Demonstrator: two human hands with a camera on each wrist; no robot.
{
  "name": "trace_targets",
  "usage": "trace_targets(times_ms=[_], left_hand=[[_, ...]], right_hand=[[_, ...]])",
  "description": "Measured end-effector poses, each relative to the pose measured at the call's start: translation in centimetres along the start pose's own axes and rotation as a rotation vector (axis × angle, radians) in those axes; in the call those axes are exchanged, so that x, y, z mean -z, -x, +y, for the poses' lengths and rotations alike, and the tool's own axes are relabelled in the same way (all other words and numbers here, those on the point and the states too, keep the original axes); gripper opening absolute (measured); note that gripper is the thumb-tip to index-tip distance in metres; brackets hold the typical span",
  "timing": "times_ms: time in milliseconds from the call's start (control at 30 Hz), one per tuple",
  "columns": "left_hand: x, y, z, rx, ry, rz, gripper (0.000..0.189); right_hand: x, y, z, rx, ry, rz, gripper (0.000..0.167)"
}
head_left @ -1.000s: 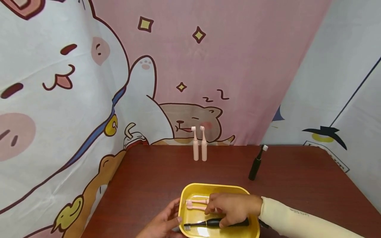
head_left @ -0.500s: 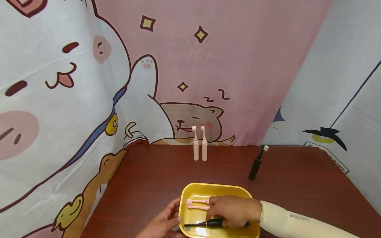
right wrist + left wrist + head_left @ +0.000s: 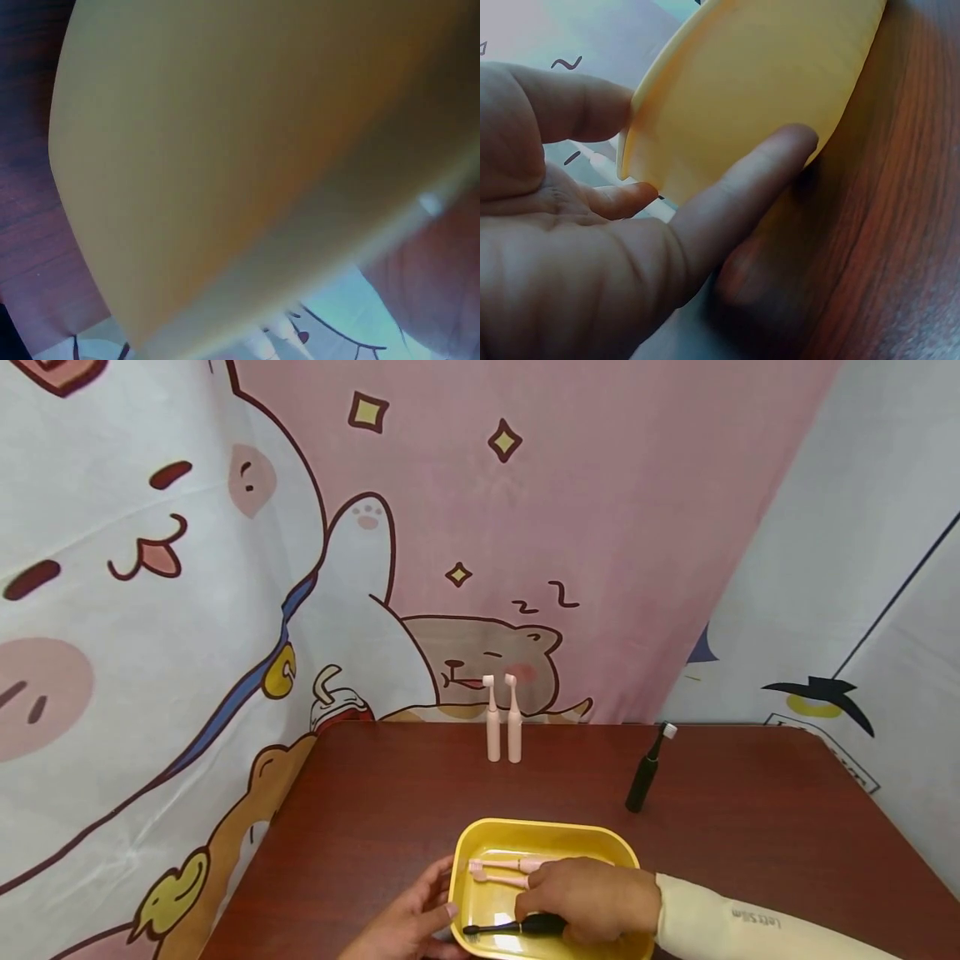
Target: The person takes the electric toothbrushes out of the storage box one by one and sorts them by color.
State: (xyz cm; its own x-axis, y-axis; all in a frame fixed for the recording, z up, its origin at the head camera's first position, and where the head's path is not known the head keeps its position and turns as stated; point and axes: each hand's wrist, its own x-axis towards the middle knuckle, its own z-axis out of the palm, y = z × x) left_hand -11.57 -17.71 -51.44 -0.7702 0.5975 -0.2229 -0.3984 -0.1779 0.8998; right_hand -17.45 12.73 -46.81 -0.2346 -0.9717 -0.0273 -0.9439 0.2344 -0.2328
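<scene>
A yellow plastic bin (image 3: 555,824) sits near the front of the table. Inside it, my right hand (image 3: 588,893) grips the handle of a black electric toothbrush (image 3: 542,925), whose brush head points left. Two pink electric toothbrushes (image 3: 498,865) lie side by side farther back in the bin, their handles partly covered by that hand. My left hand (image 3: 408,914) rests against the bin's left side with extended fingers; the left wrist view shows its fingertips on the outer wall (image 3: 742,90). In the right wrist view the bin wall (image 3: 187,150) blocks the grip.
Two pink electric toothbrushes (image 3: 492,735) stand upright at the back of the dark wooden table (image 3: 360,810). Another black electric toothbrush (image 3: 642,785) stands to their right, behind the bin. A cartoon-printed cloth (image 3: 600,527) hangs along the table's back and left sides.
My right hand has moved slightly toward me and closed round the black toothbrush, whose head has turned a little. The left hand stays at the bin.
</scene>
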Motion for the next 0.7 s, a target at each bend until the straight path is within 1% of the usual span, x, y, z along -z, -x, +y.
trace_targets(times_ms=[100, 200, 333, 467, 567, 700], left_hand=[[0.0, 0.0, 0.1, -0.004, -0.008, -0.007, 0.072], [0.0, 0.1, 0.2, 0.001, -0.01, -0.012, 0.072], [-0.1, 0.1, 0.3, 0.022, 0.004, 0.005, 0.072], [-0.1, 0.1, 0.1, 0.016, -0.003, 0.001, 0.071], [-0.1, 0.1, 0.1, 0.009, -0.011, -0.006, 0.071], [-0.1, 0.1, 0.1, 0.016, -0.012, 0.005, 0.071]], right_hand=[[-0.1, 0.0, -0.4, 0.022, 0.046, 0.047, 0.047], [-0.1, 0.0, -0.6, 0.027, 0.041, 0.057, 0.043], [0.1, 0.1, -0.4, 0.027, 0.003, 0.009, 0.048], [0.3, 0.0, 0.1, 0.025, -0.04, -0.055, 0.052], [0.5, 0.0, 0.3, 0.04, -0.068, -0.071, 0.054], [1.0, -0.1, 0.5, 0.054, -0.101, -0.083, 0.056]])
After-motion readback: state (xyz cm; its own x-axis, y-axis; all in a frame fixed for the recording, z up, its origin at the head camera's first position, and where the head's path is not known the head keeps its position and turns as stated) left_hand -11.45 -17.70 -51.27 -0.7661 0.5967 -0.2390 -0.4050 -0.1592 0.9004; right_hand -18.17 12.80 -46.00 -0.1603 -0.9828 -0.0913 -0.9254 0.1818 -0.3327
